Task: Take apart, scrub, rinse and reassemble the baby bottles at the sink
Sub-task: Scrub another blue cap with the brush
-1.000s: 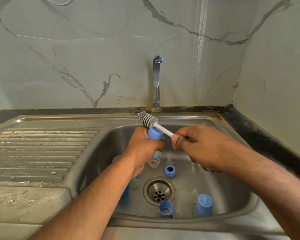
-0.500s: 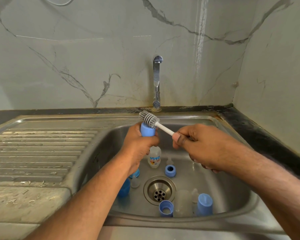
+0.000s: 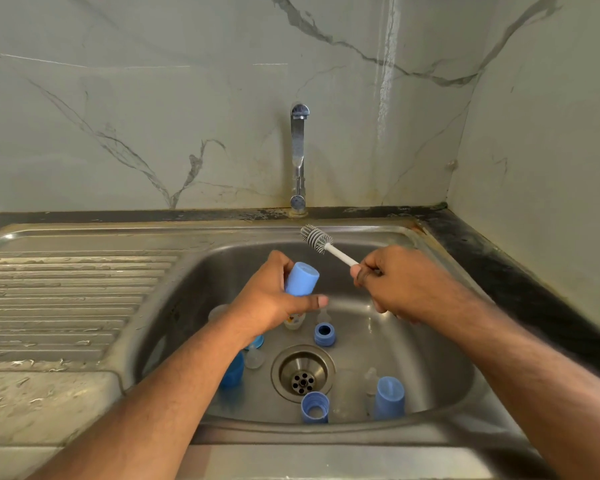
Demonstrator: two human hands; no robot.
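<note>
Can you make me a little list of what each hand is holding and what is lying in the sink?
left hand: holds a blue cap
right hand: holds a white brush, bristles in the air, not touching the cap
sink: two blue rings, another blue cap, clear parts
tap: no water seen running

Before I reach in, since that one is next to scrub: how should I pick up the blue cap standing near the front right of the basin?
Grip the blue cap round its side wall, coming from straight above. It stands upright on its open end, closed top up, so the wall is free all round. Clear parts crowd its left side, so set the fingers front and back.
</note>
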